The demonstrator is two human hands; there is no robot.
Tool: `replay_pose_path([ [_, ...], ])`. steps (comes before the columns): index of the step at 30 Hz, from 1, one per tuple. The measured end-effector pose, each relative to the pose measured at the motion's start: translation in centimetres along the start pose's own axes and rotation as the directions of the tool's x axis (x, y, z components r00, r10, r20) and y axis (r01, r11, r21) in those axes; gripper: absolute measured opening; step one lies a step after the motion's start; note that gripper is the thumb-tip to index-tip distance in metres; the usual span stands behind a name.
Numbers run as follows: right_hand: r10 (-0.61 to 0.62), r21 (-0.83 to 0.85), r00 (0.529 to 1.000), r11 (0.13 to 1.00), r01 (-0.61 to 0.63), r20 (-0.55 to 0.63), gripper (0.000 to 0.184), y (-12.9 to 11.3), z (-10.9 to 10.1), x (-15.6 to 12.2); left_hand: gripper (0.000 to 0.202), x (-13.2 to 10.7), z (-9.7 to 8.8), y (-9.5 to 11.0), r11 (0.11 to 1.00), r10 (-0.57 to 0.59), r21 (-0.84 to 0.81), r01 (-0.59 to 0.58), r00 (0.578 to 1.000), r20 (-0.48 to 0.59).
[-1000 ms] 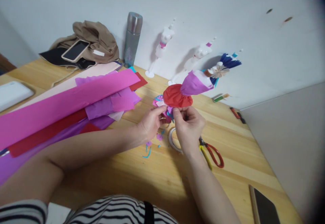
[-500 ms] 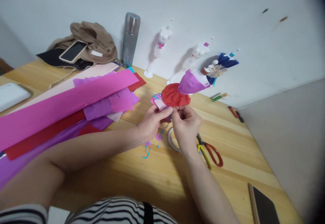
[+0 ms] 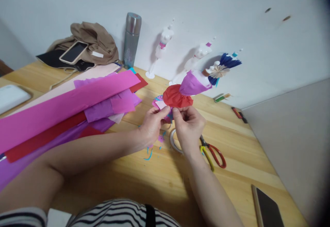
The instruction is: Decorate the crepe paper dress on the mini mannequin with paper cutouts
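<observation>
In front of me a small white dress-form mannequin [image 3: 206,80] leans to the right, wearing a purple paper wrap [image 3: 193,83] and a gathered red paper skirt [image 3: 176,95]. A cream pleated rosette [image 3: 218,71] and a navy pleated fan [image 3: 229,64] top it. Just below the skirt, my left hand [image 3: 152,122] is closed, its thumb pressed on a pale pink paper piece [image 3: 161,104] among pink and blue scraps [image 3: 156,100]. My right hand [image 3: 189,124] pinches beside it under the skirt; what lies between its fingertips is hidden.
Paper sheets [image 3: 64,108] cover the left side. A tape roll [image 3: 172,141], scissors [image 3: 215,153] and paper bits [image 3: 149,156] lie near my hands. Two white dress forms [image 3: 165,36] [image 3: 201,52] and a flask [image 3: 132,41] stand by the wall. A dark flat object [image 3: 268,208] lies front right.
My left thumb has drawn slightly left, opening a small gap from my right fingertips. The mannequin and the right hand have hardly moved.
</observation>
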State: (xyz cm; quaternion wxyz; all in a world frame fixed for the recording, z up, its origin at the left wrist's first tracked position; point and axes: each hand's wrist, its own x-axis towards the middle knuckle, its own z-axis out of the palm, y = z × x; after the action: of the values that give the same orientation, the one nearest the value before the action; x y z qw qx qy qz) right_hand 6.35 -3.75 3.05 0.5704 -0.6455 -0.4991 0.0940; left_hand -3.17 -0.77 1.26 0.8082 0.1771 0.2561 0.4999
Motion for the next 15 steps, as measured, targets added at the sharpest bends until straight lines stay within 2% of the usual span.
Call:
replay_pose_path([
  [6, 0.012, 0.056, 1.0, 0.998, -0.013, 0.019, 0.021, -0.13, -0.01, 0.06, 0.018, -0.09, 0.21, 0.08, 1.0, 0.001, 0.008, -0.001, 1.0, -0.006],
  [15, 0.029, 0.04, 1.0, 0.999, -0.029, 0.004, 0.023, 0.41, 0.14, 0.09, 0.023, 0.05, -0.08, -0.15, 1.0, 0.004, 0.015, -0.005, 1.0, 0.028],
])
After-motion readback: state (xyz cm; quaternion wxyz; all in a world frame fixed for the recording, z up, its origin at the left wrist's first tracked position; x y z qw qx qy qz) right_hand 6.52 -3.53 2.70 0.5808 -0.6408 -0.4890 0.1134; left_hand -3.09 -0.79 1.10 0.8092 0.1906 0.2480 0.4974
